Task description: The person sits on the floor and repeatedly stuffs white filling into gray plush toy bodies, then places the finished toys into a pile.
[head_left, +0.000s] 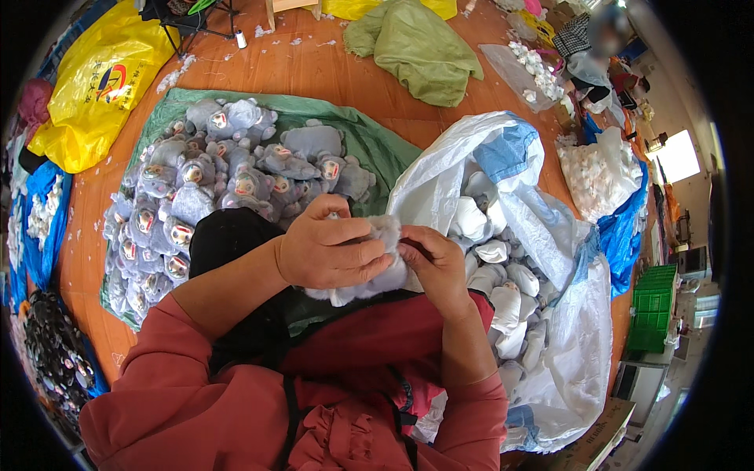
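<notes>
Above my lap, a grey plush toy piece [386, 275] is held between both hands. My left hand [334, 245] wraps over it with bent fingers. The fingertips of my right hand [432, 263] pinch its right edge. To the left, a heap of grey plush toys with doll-like faces [196, 196] lies on a green sheet [365, 133]. On my right, a white woven sack [569, 337] stands open, filled with grey and white plush pieces [510, 302]. Fingers hide much of the held piece.
Yellow bag [110, 78] at far left; olive sack [424, 51] on the wooden floor [290, 47] ahead. A clear bag of white pieces [601, 173] stands far right, near a green crate [653, 308]. Dark printed pieces [55, 345] lie at left. A person [601, 59] is at the upper right.
</notes>
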`<state>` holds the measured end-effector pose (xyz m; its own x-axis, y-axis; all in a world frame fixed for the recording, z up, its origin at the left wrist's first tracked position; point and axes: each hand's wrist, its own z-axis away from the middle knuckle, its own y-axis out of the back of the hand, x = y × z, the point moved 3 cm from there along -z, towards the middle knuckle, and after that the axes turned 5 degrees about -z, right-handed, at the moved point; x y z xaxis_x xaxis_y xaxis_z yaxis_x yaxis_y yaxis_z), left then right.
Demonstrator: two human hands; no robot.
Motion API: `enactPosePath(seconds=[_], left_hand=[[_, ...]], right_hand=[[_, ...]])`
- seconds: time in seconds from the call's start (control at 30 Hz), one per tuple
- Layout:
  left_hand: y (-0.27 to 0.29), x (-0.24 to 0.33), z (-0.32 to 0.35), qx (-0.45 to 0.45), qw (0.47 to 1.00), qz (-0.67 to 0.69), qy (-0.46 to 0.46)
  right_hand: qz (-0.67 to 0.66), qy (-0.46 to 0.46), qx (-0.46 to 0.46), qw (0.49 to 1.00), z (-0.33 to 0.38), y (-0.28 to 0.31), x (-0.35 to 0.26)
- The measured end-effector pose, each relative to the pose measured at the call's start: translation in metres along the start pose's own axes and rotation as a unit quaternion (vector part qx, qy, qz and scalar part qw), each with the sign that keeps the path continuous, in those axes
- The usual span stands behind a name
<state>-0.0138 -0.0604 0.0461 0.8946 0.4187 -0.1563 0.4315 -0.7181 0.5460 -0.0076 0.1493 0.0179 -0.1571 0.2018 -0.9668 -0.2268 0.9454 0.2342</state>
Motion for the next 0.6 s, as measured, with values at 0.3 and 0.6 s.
enactPosePath(seconds=[0.3,0.6], left_hand=[[0.002,0.005,0.002,0.034,0.999,-0.029,-0.006],[-0.001,-0.009,0.0,-0.004,0.997,0.037,0.073]], right_hand=[[-0.234,-0.155,-0.094,0.955,0.004,-0.007,0.016],[-0.252,-0.19,-0.1,0.944,0.005,0.0,0.012]])
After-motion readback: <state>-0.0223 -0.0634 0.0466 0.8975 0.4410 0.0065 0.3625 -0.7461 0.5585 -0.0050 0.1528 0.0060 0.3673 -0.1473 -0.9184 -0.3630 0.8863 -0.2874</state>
